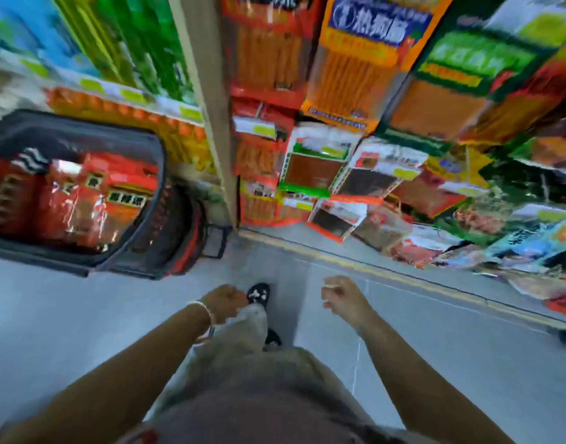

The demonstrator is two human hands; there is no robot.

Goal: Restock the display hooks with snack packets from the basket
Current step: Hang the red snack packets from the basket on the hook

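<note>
So this one's basically a between-packets moment, as far as I can judge. Both hands hang low over the pale grey tiled floor [67, 315] with nothing in them: the left hand [227, 302] is balled into an empty fist, and the right hand [342, 294] has its fingers loosely curled, relaxed, gripping nothing. The stock is off to the left, shiny red foil snack packets [83, 200] piled inside the dark grey plastic basket with red trim [161, 174], which sits against the shelving, well apart from either hand. To the right of the beige shelf upright [211, 123] is the wall of hanging orange, red and green packets [320, 165]; it's too smeared for me to pick out the actual hooks or an open slot. Next move, I reckon: reach left into the basket, pinch one red packet by its top edge, then find a hook with room and thread the hang hole onto it.
</note>
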